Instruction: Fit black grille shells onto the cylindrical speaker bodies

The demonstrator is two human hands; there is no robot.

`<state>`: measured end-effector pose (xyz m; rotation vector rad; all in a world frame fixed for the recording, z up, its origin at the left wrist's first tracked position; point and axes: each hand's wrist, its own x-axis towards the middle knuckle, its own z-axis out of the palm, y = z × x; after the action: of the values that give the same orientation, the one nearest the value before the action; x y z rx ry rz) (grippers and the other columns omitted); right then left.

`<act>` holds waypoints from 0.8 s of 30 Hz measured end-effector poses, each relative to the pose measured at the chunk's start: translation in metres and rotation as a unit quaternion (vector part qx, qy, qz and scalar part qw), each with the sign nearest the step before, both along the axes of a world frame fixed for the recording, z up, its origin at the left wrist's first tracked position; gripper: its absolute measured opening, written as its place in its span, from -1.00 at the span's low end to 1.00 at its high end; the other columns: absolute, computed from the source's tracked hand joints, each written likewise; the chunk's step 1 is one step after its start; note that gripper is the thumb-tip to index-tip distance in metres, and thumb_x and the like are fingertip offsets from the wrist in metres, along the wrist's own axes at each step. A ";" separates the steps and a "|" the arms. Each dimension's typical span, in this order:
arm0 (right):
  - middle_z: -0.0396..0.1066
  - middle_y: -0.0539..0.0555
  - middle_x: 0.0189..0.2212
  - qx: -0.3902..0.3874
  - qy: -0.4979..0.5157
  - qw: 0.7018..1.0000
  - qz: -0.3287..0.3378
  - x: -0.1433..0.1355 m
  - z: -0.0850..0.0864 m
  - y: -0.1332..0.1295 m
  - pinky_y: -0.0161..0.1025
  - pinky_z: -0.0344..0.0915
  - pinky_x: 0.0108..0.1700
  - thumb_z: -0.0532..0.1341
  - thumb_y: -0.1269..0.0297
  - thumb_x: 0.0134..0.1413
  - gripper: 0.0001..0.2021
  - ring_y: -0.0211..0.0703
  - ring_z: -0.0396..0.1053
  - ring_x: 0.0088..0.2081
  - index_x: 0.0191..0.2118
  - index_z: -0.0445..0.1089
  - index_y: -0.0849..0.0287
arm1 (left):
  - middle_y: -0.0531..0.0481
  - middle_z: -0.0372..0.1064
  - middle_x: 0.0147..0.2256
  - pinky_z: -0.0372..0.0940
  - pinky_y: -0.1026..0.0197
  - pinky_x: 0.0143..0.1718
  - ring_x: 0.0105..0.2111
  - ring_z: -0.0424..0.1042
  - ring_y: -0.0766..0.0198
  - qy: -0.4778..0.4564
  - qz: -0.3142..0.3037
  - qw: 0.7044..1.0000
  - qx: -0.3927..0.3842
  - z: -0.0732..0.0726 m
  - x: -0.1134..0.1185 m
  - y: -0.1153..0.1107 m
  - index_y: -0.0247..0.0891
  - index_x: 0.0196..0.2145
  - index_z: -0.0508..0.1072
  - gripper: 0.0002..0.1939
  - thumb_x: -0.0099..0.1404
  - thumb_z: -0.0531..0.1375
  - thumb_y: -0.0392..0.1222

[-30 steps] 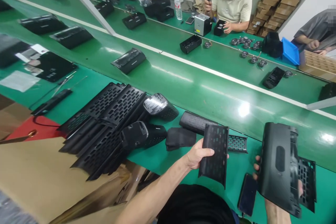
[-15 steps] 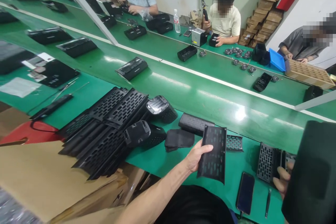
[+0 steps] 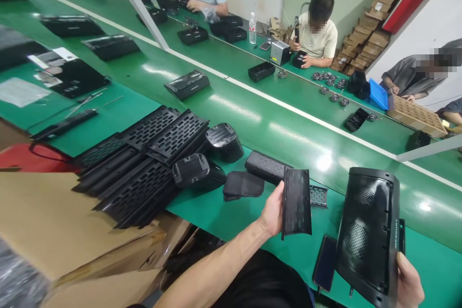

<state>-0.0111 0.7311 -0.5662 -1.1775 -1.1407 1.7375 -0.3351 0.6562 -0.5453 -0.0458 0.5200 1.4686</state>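
Observation:
My left hand (image 3: 273,209) is closed around the left edge of a black grille panel (image 3: 298,202), held upright over the bench with faint slots across its face. At the right, my right hand (image 3: 409,281) grips a glossy black speaker housing (image 3: 368,231) by its right side. Two round perforated patches show on the housing's face, and it partly covers a phone (image 3: 325,262) on the mat. Behind the left hand lie a dark slotted cover (image 3: 269,166), a small slotted grille piece (image 3: 318,196) and a stack of black cloth-like sheets (image 3: 243,184).
Several slotted grille panels (image 3: 144,159) are piled at the left, beside two black speaker bodies (image 3: 197,173). A cardboard box (image 3: 43,216) stands below. Beyond the bench runs a green conveyor (image 3: 238,101) carrying black housings. Three co-workers sit on its far side, among them a person in a cream shirt (image 3: 319,41).
The right hand's housing has moved left and turned, its perforated face now showing. The panel in my left hand has turned, so its slots look fainter. The camera view has shifted slightly.

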 end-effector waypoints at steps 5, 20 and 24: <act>0.39 0.11 0.29 -0.022 -0.042 0.998 0.033 -0.037 0.056 -0.003 0.21 0.50 0.11 0.17 -0.12 0.25 -0.21 0.33 0.50 0.15 0.51 -0.02 -0.10 | -0.23 0.63 -0.20 0.43 -0.04 0.00 -0.22 0.61 -0.02 -0.010 0.026 1.000 -0.015 -0.001 0.007 0.003 -0.39 -0.06 0.60 -0.39 0.39 0.19 0.29; 0.09 0.17 0.41 0.269 -0.326 0.885 0.195 -0.117 0.118 0.001 0.27 0.10 0.39 0.23 -0.13 0.23 -0.13 0.30 0.05 0.43 0.53 -0.13 -0.10 | -0.28 0.54 0.09 0.25 -0.08 0.25 0.17 0.44 -0.14 0.072 0.075 0.991 0.089 0.008 0.034 0.013 -0.36 0.09 0.58 -0.37 0.28 0.35 0.22; 0.19 0.19 0.29 0.303 -0.334 0.870 0.199 -0.125 0.121 0.005 0.25 0.19 0.32 0.20 -0.10 0.26 -0.17 0.30 0.19 0.34 0.53 -0.13 -0.12 | -0.28 0.54 0.09 0.28 -0.06 0.22 0.14 0.46 -0.14 0.086 0.087 0.985 0.118 0.010 0.036 0.019 -0.34 0.09 0.57 -0.36 0.25 0.38 0.21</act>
<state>-0.1366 0.7362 -0.4454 -1.2030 -2.2805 1.0591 -0.2987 0.6748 -0.5351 0.2309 0.4872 1.7067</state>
